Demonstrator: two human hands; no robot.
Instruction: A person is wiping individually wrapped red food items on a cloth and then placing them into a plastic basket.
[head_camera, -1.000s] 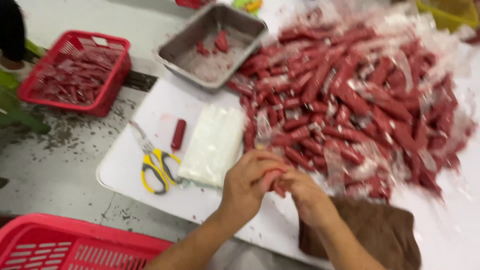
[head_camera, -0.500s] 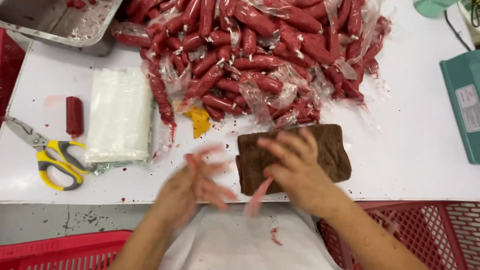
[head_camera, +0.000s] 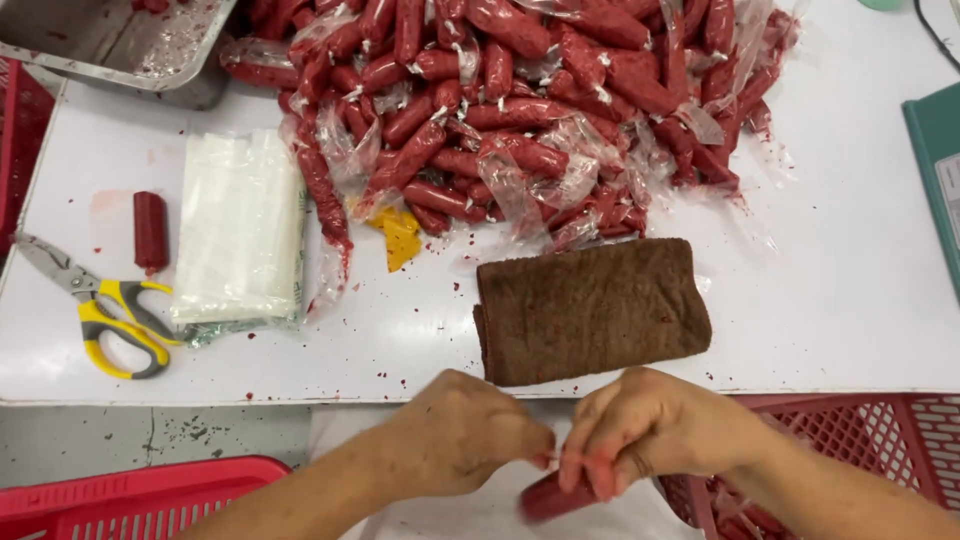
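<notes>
Both hands (head_camera: 560, 445) grip red sausage (head_camera: 548, 497); long axis near-horizontal, pointing lower-left.

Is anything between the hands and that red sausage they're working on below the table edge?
Nothing visible. The right hand is already wrapped around the red sausage, and the left hand meets it at the sausage's upper end. The brown cloth lies on the white table, apart from both.

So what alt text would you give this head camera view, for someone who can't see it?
Two hands, left hand and right hand, meet over a red sausage at the edge of a white table. Behind them lie a folded brown cloth, a heap of wrapped sausages, clear bags and yellow-handled scissors.
</notes>
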